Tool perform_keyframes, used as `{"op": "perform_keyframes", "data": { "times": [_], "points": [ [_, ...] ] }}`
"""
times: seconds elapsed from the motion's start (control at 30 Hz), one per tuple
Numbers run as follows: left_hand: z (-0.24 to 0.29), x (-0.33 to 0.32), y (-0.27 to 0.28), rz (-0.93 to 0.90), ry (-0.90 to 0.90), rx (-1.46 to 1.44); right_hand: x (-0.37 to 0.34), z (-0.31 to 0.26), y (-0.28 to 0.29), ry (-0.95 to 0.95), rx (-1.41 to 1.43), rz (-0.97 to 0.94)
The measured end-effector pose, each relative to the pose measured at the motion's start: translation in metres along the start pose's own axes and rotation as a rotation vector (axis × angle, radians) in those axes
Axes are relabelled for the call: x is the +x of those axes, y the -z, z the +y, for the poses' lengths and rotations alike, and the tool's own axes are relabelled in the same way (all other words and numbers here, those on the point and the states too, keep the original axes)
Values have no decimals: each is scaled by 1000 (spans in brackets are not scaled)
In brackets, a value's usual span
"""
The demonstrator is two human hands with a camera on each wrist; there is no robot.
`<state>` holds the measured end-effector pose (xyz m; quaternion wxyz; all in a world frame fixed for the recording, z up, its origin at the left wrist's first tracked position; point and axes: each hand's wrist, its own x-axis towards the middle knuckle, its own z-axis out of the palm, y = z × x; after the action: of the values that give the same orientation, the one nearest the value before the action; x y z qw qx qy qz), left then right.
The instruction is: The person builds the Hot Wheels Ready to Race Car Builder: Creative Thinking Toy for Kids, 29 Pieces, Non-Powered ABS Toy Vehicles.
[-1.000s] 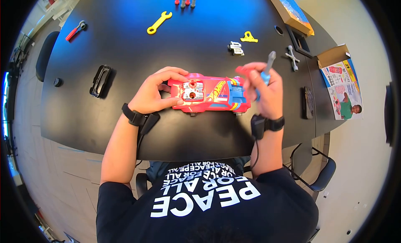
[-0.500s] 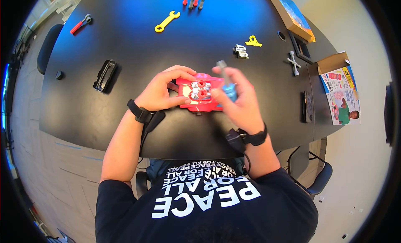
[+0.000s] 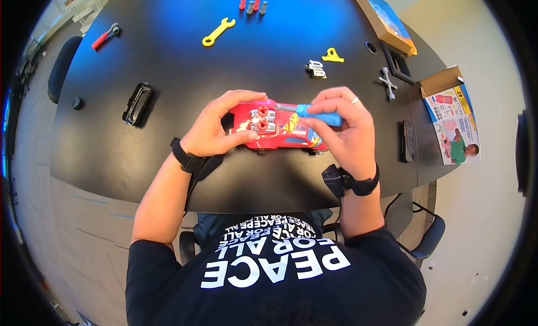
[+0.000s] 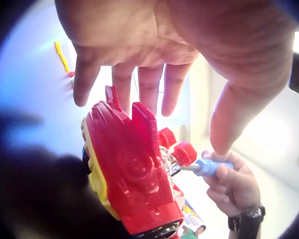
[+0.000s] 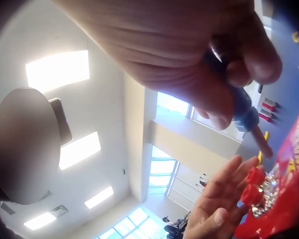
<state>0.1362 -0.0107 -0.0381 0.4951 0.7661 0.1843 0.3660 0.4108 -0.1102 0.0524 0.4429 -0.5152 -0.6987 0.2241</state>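
A red toy car (image 3: 276, 141) lies on the dark table, its front end to the left. My left hand (image 3: 216, 123) holds that end, fingers along the far side and thumb on the near side. Two red pegs (image 3: 263, 125) stand up from the silver engine part on the car's top. My right hand (image 3: 356, 135) grips the blue handle of a screwdriver (image 3: 328, 119) between thumb and fingers. Its grey shaft points left over the car, the tip close beside the pegs. The left wrist view also shows the pegs (image 4: 184, 153) and the screwdriver handle (image 4: 213, 168).
Farther back lie a yellow wrench (image 3: 218, 32), several red and grey pegs (image 3: 250, 8), a yellow piece (image 3: 333, 55) and a silver part (image 3: 316, 69). Black trays (image 3: 137, 105) (image 3: 407, 141) flank the car. A red ratchet (image 3: 105, 37), grey cross wrench (image 3: 388, 83) and boxes (image 3: 455, 121) stand around.
The red peg that was in my right hand now sits in the engine part beside the other. My right hand moved in over the car, and the screwdriver swung from upright to pointing left.
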Motion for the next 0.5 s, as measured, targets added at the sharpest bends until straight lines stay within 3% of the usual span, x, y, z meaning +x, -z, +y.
{"op": "perform_keyframes", "data": {
  "times": [0.03,0.1,0.23,0.3,0.37,0.5],
  "points": [
    [-1,0,-1,-11,-5,-48,5,-2,-2,63,110,46],
    [-5,1,-2,-32,-18,-51,15,-16,-6,-8,140,77],
    [5,0,-5,-26,48,-92,44,-31,-10,35,180,-60],
    [2,0,-9,13,30,-77,53,-27,-15,193,-93,-104],
    [2,0,-8,50,13,-63,57,-26,-16,158,-42,-134],
    [-2,1,-13,88,-4,-43,67,-19,-22,325,-170,-179]
  ]
}}
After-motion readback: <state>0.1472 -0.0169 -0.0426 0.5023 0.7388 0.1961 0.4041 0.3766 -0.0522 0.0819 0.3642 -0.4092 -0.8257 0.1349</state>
